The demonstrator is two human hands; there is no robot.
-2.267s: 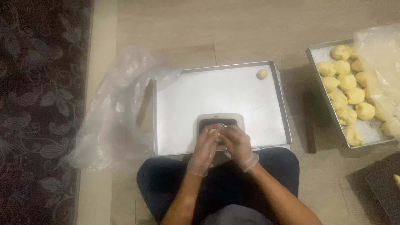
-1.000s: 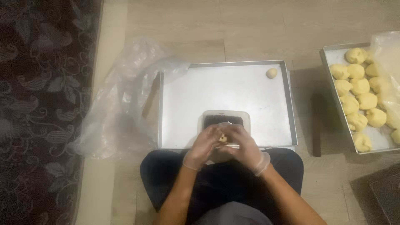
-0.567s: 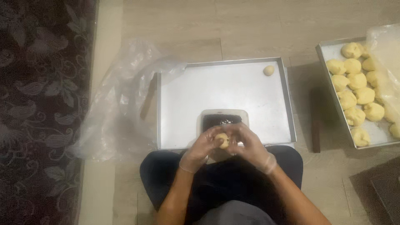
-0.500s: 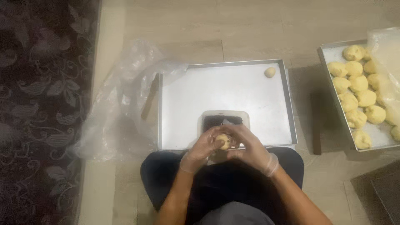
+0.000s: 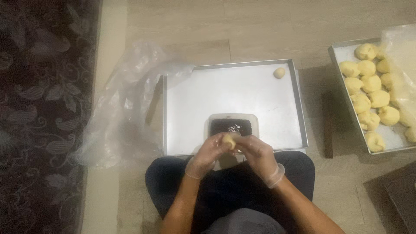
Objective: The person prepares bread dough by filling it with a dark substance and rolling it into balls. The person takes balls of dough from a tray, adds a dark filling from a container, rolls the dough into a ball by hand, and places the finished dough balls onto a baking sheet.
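My left hand [image 5: 207, 155] and my right hand [image 5: 255, 155], both in thin clear gloves, meet over my lap and pinch a small yellow dough piece [image 5: 229, 139] between their fingers. Just beyond them a small clear tub of dark filling [image 5: 231, 126] sits on the near edge of a large metal tray [image 5: 195, 108]. One shaped dough ball [image 5: 279, 73] lies in the tray's far right corner.
A second metal tray [image 5: 390, 134] at the right holds several yellow dough balls, partly under a plastic sheet [image 5: 401, 52]. A crumpled clear plastic bag [image 5: 125, 104] lies left of the big tray. A dark patterned carpet [image 5: 39, 117] borders the wooden floor.
Both hands have stayed together near the tub, turning the dough piece between the fingers. The camera view shifted slightly; the trays have not moved.
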